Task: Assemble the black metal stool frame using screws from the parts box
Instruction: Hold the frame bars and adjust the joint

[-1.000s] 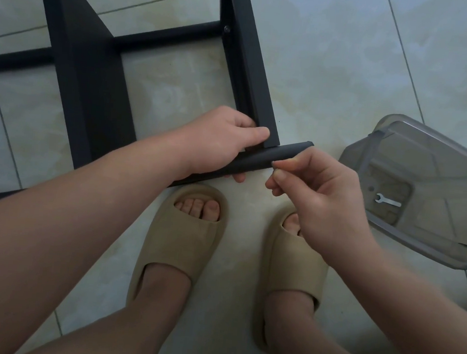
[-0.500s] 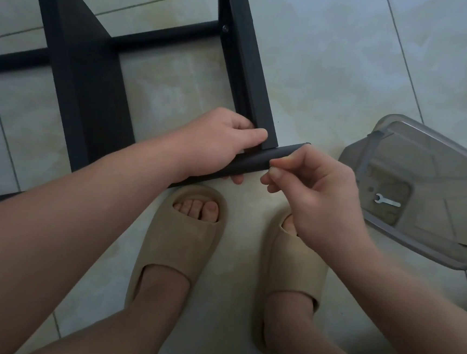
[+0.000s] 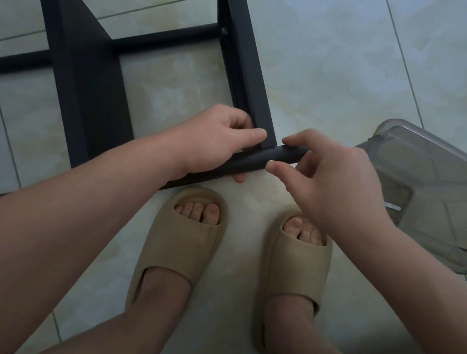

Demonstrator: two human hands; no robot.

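A black metal frame [image 3: 90, 85] lies on a tiled floor [image 3: 336, 58], far and left of the person's feet in tan slippers [image 3: 181, 243]. The left hand [image 3: 215, 144] grips a round black bar [image 3: 253, 161] where it meets a frame leg. The right hand [image 3: 336, 180] pinches the bar's right end between forefinger and thumb. A clear box [image 3: 452, 179] sits at right, near that hand.

Pale glossy tiled floor [image 3: 334, 72], dim light.

Parts box [image 3: 447, 173] sits right of the stool frame [image 3: 92, 102].
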